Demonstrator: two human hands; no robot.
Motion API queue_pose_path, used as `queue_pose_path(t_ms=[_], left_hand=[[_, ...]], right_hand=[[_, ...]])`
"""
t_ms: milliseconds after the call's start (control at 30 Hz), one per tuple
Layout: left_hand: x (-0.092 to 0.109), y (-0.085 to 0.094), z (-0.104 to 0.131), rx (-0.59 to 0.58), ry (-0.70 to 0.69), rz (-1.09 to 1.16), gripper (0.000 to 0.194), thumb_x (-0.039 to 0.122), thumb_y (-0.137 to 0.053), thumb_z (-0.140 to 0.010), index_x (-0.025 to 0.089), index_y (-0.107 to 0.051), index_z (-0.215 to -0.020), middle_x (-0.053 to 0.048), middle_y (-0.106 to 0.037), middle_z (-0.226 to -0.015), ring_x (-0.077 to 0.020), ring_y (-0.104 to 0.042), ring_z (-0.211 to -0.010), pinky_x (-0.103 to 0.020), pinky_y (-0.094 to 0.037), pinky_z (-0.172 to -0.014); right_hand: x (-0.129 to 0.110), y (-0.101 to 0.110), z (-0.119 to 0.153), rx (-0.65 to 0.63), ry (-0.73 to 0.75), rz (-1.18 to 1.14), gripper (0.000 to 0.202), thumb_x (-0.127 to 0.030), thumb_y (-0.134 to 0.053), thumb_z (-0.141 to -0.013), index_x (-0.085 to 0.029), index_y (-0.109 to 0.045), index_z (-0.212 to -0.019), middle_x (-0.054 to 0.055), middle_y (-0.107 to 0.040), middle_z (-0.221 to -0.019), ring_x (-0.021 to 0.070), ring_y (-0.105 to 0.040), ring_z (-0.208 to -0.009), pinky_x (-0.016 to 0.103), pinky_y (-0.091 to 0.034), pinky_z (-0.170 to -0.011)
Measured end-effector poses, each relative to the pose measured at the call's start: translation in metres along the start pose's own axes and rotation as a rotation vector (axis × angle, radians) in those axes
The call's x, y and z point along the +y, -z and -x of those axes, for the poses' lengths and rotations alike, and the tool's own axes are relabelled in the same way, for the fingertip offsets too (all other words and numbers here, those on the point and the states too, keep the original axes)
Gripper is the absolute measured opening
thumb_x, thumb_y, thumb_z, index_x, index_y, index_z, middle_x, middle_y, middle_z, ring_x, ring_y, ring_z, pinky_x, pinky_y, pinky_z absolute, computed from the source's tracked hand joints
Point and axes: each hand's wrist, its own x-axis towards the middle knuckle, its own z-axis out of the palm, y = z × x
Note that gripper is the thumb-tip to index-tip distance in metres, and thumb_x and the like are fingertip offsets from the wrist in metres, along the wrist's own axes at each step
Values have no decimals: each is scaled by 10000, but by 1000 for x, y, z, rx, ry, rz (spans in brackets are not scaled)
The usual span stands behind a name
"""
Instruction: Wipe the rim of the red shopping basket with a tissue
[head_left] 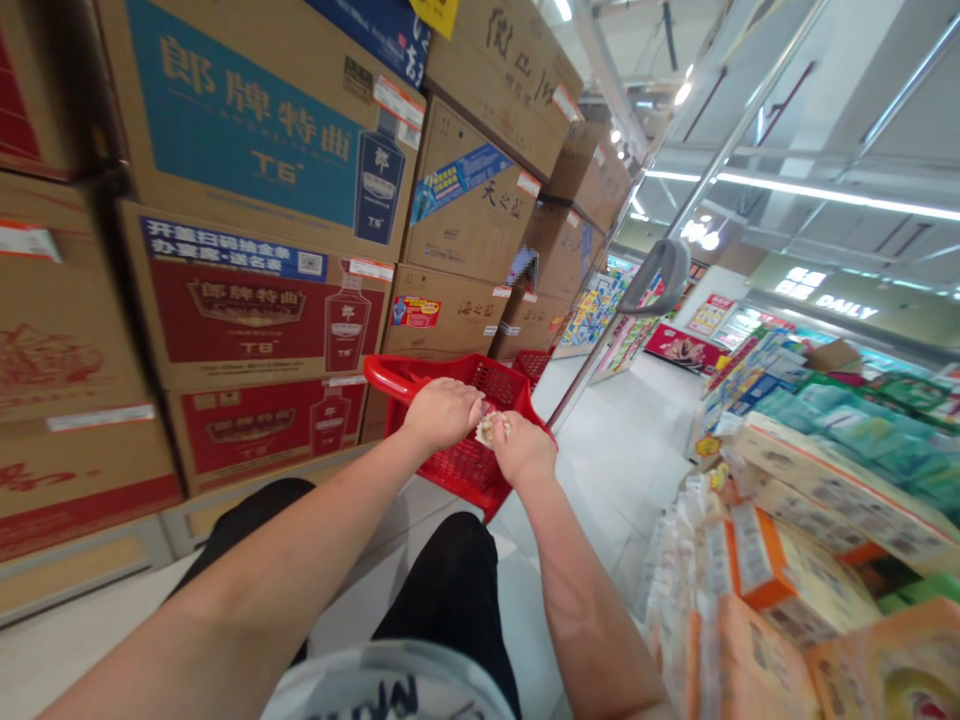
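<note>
My left hand (444,412) is closed, its fingers curled at one side of a small pale packet (490,430) with a crinkled edge. From the other side my right hand (526,452) pinches the same packet; what is printed on it is too small to read. Both hands are held over a red plastic shopping basket (457,472) with perforated walls, and hide part of it. The basket's red handle (390,378) shows just left of my left hand. A thin metal pole with a grey loop handle (656,280) slants up to the right beyond the basket.
Stacked cardboard cartons (277,310) line the left side. To the right stand displays with orange-and-cream boxes (795,570) and green packs (847,420). A pale tiled floor (607,480) runs between them. A second red basket (532,365) shows beyond the first.
</note>
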Motion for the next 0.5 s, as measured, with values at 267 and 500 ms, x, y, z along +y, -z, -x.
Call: queue_pose_path(t_ms=[267,500], left_hand=[[2,0,0,0,20,19,348,311,-366,-909,180,-688,-924,-76,-698,-872,-207,-628,-865,-374,-430,-845],[4,4,1,-17,-2,6,335,299,-362,-913,180,-676,-922,-62,-697,-893,-213,-625,-870,-381,-429,-834]], right_hand=[[1,-22,26,422,142,-11,280,-307,-418,-907,-174,-619,-1050,106,-642,-923,228,-546,-919,395,-330,-866],[10,-4,-8,-36,-29,-8,341,-415,-407,-909,-197,-622,-759,54,-609,-640,184,-574,-627,307,-367,-651]])
